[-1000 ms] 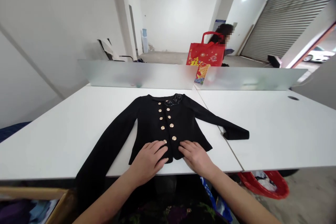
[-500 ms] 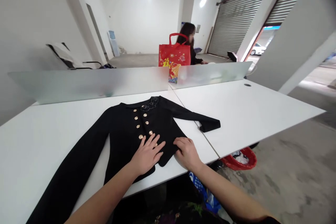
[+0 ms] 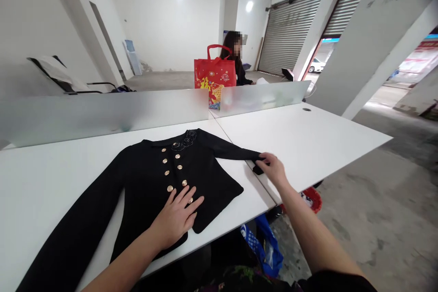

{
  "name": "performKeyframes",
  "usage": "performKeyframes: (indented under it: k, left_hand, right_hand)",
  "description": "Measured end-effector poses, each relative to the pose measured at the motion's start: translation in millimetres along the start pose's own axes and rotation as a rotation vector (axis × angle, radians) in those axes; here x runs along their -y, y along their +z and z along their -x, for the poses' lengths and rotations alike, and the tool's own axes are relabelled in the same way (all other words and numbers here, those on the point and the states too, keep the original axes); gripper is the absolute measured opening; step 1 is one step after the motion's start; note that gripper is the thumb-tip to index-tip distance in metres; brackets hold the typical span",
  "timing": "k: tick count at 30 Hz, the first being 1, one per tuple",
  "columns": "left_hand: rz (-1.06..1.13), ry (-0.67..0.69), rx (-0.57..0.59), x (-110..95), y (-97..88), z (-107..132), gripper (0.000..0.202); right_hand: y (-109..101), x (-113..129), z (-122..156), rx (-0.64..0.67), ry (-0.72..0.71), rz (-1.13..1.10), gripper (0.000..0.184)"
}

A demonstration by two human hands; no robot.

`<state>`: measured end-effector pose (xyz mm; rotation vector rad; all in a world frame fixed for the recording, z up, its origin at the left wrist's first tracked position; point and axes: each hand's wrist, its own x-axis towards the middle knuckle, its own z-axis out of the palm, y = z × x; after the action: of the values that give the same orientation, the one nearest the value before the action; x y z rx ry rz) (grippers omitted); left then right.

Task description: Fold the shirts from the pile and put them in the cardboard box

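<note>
A black long-sleeved top (image 3: 150,178) with gold buttons lies spread flat on the white table (image 3: 308,132). My left hand (image 3: 176,216) rests flat on its lower front near the bottom buttons, fingers stretched out. My right hand (image 3: 273,169) is out to the right, its fingers closed around the cuff of the top's right sleeve (image 3: 236,153). The other sleeve runs down to the left, off the table's near edge.
Frosted dividers (image 3: 102,112) stand along the table's far edge. Behind them sit a red shopping bag (image 3: 214,75) and a seated person (image 3: 236,57). A blue bag (image 3: 263,246) and a red basket (image 3: 313,198) are on the floor under the table. A chair (image 3: 65,77) stands at the back left.
My right hand left the hem and reached right to the sleeve cuff, closing on it. My left hand stayed flat on the top. The view swung to the right.
</note>
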<state>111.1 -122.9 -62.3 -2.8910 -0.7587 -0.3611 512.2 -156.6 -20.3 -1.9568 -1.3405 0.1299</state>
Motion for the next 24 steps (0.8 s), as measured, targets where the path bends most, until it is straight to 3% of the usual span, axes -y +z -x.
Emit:
performKeyframes:
  k: [2,5,6,9,11,13,16,18,21,24]
  left_hand:
    - [-0.004,0.011,0.01,1,-1.8,3,0.053]
    - [-0.019,0.013,0.007,0,-3.7,8,0.053]
    - [-0.025,0.014,0.003,-1,-3.8,9,0.053]
    - [-0.043,0.015,-0.008,-1,-2.4,11,0.053]
    - [-0.049,0.013,-0.019,-1,-0.5,12,0.054]
    - [-0.051,0.014,-0.034,0,1.4,13,0.055]
    - [-0.046,0.02,-0.045,0,3.6,15,0.057]
    - [-0.045,0.023,-0.045,1,4.5,16,0.057]
    - [-0.053,0.019,-0.046,2,5.4,16,0.056]
    - [-0.054,0.026,-0.048,2,5.3,16,0.055]
  right_hand:
    - [-13,-17,-24,-0.051,0.076,0.166,0.039]
    - [-28,-25,-50,0.028,0.061,0.282,0.033]
    - [-32,-24,-54,-0.008,0.045,0.287,0.031]
    - [-43,-21,-53,-0.29,-0.05,0.322,0.034]
    - [-48,-29,-42,-0.411,-0.091,0.376,0.034]
    - [-50,-46,-27,-0.378,-0.019,0.432,0.033]
    - [-49,-73,-6,-0.314,0.208,0.453,0.033]
    - [-46,-79,0,-0.304,0.254,0.423,0.031]
    - [-40,-64,-9,-0.241,0.227,0.395,0.032]
    - [-31,-39,-31,-0.136,0.393,0.465,0.059]
